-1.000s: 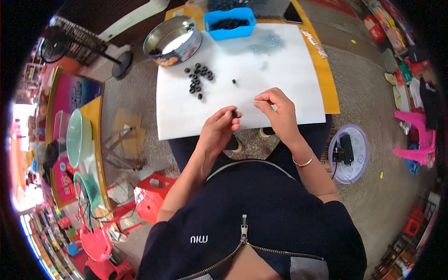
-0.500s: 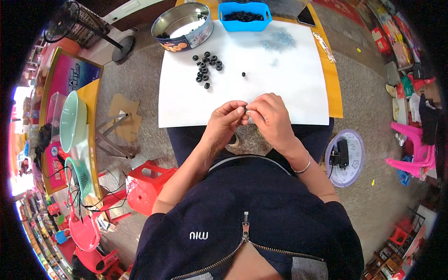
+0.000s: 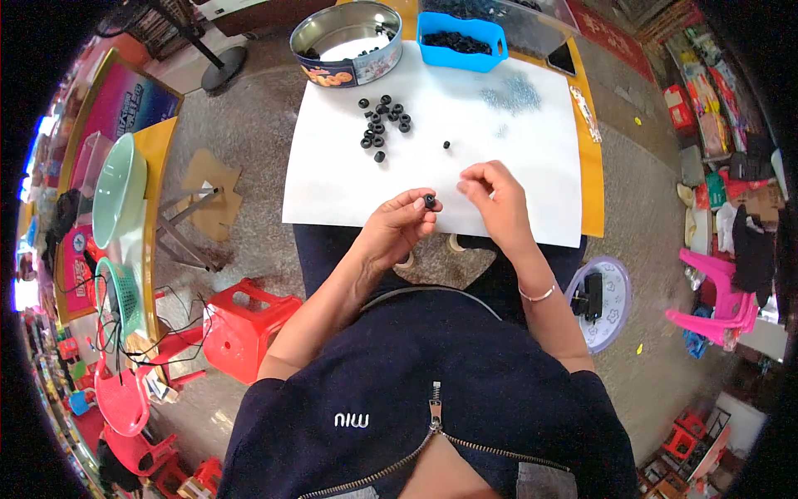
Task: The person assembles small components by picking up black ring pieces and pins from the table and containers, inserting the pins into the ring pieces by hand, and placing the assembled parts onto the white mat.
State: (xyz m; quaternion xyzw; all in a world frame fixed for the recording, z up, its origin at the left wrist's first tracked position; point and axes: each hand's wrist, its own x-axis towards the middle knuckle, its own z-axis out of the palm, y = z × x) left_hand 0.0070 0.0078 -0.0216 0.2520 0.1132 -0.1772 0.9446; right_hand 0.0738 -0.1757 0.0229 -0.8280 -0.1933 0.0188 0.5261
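My left hand (image 3: 399, 226) pinches a small black ring-like part (image 3: 430, 201) between thumb and fingertips, just over the near edge of the white sheet (image 3: 532, 158). Apart from it, to the right, my right hand (image 3: 499, 204) hovers with loosely bent fingers, and nothing shows between them. Ahead of my hands a single tiny black piece (image 3: 446, 145) lies on the sheet. A loose group of black ring-like parts (image 3: 378, 129) is spread farther left. Thin pale-blue bits, too small to make out, form a scattered pile (image 3: 513, 93) at the far right.
At the back stand a round tin (image 3: 345, 75) with some black pieces inside and a blue plastic basket (image 3: 461, 56) full of black pieces. A clear box (image 3: 532, 29) and a dark phone (image 3: 562, 58) are behind. A red stool (image 3: 241, 333) stands left on the floor.
My hands have come apart: the right has moved off to the right, while the left keeps the black part, which now shows clearly. The whole view has shifted slightly.
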